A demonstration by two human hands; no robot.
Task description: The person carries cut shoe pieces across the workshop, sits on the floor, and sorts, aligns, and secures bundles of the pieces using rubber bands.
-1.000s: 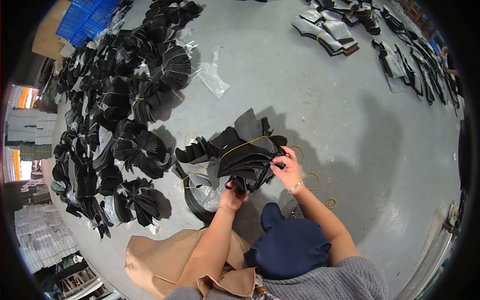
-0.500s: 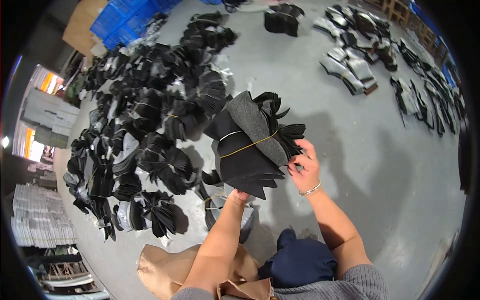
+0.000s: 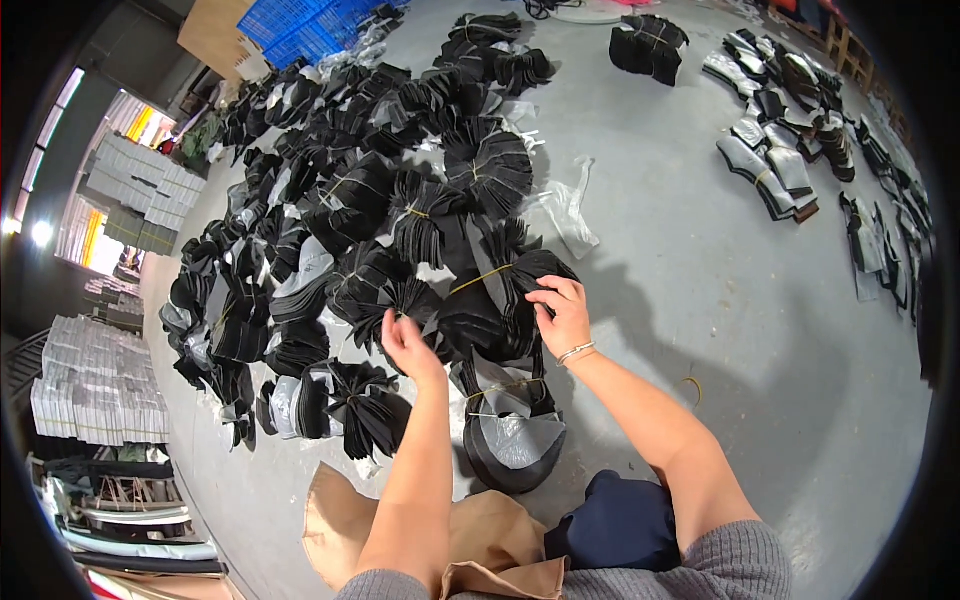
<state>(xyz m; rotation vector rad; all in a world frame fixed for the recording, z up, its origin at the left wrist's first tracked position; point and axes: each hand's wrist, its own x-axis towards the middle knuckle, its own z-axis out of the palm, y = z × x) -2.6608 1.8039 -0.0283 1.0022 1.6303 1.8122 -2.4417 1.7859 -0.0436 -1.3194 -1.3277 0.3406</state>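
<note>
A bundle of black and dark grey fabric pieces [image 3: 482,318], tied with a yellow band, lies among similar bundles in front of me. My right hand [image 3: 562,312] is at its right edge, fingers bent and apart, fingertips against the fanned pieces. To the left of that bundle, my left hand [image 3: 408,348] is held with fingers apart and nothing in them, over a neighbouring black bundle [image 3: 375,285]. Closer to me is a curved dark bundle [image 3: 515,470] with a shiny grey inner side, tied with a yellowish band.
Many tied black bundles [image 3: 340,195] cover the floor to the left. Blue plastic crates [image 3: 300,28] stand behind them. Black and silvery pieces [image 3: 775,150] lie at the far right. A lone black bundle [image 3: 648,52] sits at the back. A loose yellow band [image 3: 695,390] is on the floor.
The tied bundle has gone from my raised hands down among the others. My left hand has come out from under it and moved left. The loose yellow band now shows on the floor.
</note>
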